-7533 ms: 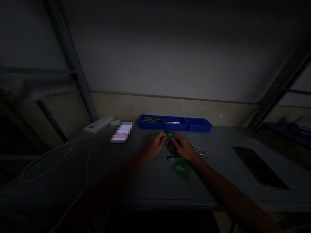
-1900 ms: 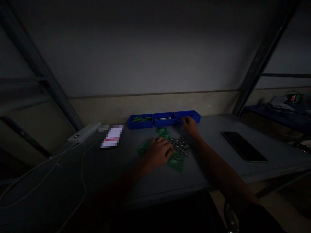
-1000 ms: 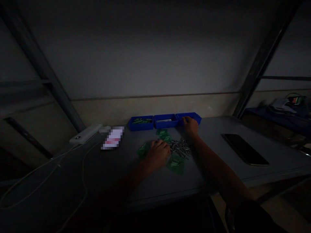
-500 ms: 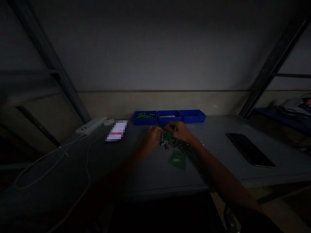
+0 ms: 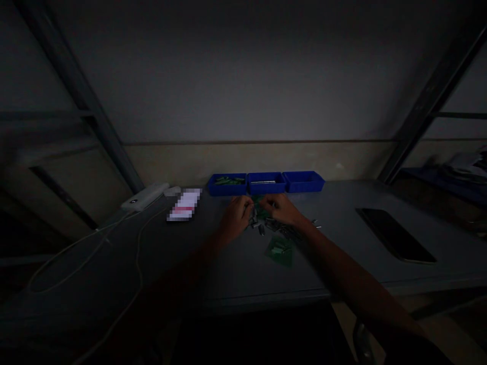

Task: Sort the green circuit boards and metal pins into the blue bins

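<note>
The scene is very dim. My left hand (image 5: 236, 219) and my right hand (image 5: 283, 209) meet over a grey table (image 5: 236, 263), fingers curled together around a small green circuit board (image 5: 261, 205) held between them. Small dark cylindrical parts (image 5: 261, 229) hang or lie just beneath the hands. A pile of metal pins (image 5: 300, 229) lies under my right wrist. Another green board (image 5: 280, 249) lies flat on the table nearer to me. What exactly each fingertip pinches is too dark to make out.
Three blue trays (image 5: 266, 183) stand in a row at the wall; the left one holds green parts. A white power bank (image 5: 144, 196) with cables (image 5: 137, 253) lies at left, a blurred white card (image 5: 184, 205) beside it, a dark phone (image 5: 395, 235) at right.
My right hand came back from the right blue tray to the middle. My left hand lifted off the table, and both now close on the green board.
</note>
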`<state>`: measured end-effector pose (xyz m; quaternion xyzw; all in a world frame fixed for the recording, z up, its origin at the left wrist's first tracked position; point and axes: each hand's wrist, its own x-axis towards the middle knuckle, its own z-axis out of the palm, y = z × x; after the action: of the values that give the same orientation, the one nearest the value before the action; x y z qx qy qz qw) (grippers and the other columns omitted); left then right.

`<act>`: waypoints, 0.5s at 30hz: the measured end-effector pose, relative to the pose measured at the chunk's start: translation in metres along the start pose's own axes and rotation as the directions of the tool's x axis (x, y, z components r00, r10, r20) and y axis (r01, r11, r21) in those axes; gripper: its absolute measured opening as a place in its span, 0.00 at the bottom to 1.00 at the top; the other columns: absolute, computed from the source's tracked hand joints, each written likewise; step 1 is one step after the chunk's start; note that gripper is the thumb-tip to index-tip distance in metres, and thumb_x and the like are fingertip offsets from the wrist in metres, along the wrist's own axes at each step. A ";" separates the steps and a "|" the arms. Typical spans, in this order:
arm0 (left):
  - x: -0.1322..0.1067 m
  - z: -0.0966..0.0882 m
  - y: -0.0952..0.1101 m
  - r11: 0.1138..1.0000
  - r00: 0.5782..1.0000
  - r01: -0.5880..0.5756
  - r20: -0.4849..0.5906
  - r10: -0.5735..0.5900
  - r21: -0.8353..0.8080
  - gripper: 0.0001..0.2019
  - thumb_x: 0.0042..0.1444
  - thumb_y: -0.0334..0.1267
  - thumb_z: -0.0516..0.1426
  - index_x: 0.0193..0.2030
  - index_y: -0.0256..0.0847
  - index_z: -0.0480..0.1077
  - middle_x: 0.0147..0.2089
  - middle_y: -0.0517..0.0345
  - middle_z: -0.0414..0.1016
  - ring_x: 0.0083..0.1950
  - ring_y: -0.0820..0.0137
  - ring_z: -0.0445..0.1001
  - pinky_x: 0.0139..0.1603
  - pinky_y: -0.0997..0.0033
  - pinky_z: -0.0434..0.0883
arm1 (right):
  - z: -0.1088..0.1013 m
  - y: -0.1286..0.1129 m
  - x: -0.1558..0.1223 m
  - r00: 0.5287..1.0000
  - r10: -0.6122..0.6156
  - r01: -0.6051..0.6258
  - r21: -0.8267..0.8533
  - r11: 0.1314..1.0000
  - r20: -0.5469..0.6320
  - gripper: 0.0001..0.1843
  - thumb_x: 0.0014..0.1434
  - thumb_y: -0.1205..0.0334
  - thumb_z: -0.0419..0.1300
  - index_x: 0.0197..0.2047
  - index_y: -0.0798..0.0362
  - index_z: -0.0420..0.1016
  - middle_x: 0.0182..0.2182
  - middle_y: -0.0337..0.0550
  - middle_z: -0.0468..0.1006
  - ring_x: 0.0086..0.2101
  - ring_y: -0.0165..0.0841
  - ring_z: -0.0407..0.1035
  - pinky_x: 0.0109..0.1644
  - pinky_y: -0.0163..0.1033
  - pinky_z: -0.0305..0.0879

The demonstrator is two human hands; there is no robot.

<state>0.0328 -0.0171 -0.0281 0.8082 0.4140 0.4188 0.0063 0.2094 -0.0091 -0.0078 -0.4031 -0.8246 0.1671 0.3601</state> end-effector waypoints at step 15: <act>-0.002 0.003 0.001 0.992 0.992 0.122 0.020 -0.122 0.017 0.10 0.61 0.36 0.46 0.31 0.40 0.66 0.32 0.54 0.73 0.37 0.66 0.70 0.40 0.66 0.66 | -0.006 -0.007 -0.003 0.999 -0.046 0.046 -0.042 0.998 -0.011 0.07 0.56 0.64 0.54 0.32 0.56 0.73 0.23 0.38 0.73 0.24 0.26 0.63 0.28 0.30 0.54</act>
<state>0.0351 -0.0184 -0.0313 0.7858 0.4658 0.4059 0.0298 0.2111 -0.0155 -0.0014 -0.3925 -0.8347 0.1393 0.3603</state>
